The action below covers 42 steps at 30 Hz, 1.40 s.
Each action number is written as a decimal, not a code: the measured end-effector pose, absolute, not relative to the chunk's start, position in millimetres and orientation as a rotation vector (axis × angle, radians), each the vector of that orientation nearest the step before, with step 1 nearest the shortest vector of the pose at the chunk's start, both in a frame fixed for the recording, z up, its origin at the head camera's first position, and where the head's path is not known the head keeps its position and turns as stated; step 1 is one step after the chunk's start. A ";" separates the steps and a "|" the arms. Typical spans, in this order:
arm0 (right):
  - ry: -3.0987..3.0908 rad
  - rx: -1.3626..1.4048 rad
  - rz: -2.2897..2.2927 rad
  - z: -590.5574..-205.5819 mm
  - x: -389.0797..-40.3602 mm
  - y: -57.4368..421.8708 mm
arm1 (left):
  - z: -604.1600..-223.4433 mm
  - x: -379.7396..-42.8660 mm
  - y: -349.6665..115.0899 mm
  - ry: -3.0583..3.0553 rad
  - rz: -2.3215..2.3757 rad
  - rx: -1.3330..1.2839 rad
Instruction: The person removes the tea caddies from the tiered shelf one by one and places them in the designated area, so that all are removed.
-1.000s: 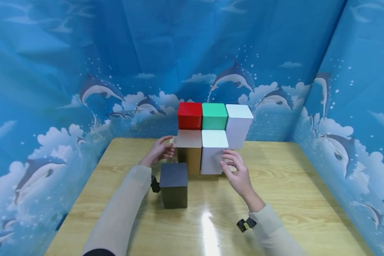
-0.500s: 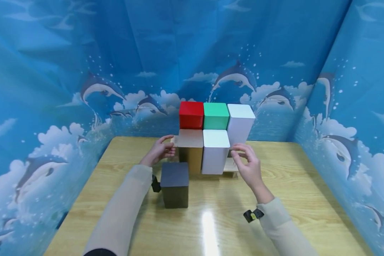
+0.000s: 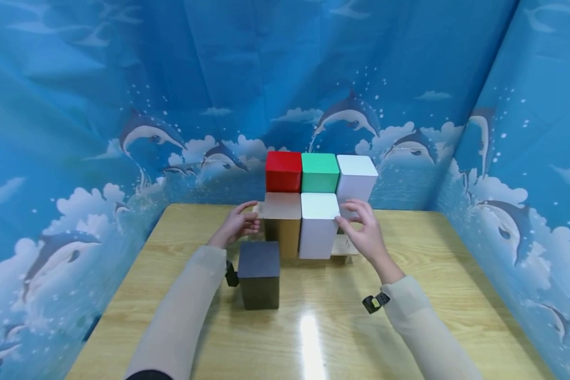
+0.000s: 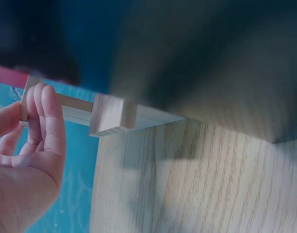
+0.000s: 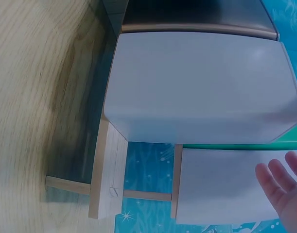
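My left hand (image 3: 235, 226) pinches the left end of a wooden two-tier stand (image 3: 343, 246); the left wrist view shows its thumb and fingers around a thin wooden edge (image 4: 27, 99). My right hand (image 3: 367, 233) is relaxed at the stand's right side, thumb tip right at the front white box (image 3: 317, 237) and fingertips overlapping the rear white box (image 3: 357, 174). Beside the front white box stands a copper-brown box (image 3: 282, 207). On the back tier a red box (image 3: 283, 171) and a green box (image 3: 320, 173) line up with the rear white one.
A black box (image 3: 259, 282) stands on the wooden table (image 3: 285, 348) in front of the stand, close to my left wrist. Blue dolphin-print sheets (image 3: 247, 79) hang behind the table and along its sides.
My right hand moved right, off the front white box, then came up and back slightly left to its upper right edge. The left hand and the boxes have stayed put.
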State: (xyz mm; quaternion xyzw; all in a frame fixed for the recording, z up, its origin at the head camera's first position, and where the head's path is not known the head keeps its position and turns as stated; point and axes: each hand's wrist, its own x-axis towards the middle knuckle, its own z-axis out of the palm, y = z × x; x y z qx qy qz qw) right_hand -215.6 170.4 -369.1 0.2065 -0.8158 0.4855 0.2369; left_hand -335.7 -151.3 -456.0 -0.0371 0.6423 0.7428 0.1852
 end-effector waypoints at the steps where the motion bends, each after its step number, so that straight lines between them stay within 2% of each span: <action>1: -2.248 0.560 1.338 -368.4 -216.4 169.7 | -458.6 -336.8 -151.1 1.818 2.097 -0.107; 22: -2.301 0.586 1.431 -379.0 -231.6 166.0 | -463.6 -336.6 -151.7 1.870 2.096 -0.112; 42: -2.321 0.596 1.397 -382.3 -212.0 165.1 | -466.7 -335.8 -149.8 1.872 2.128 -0.093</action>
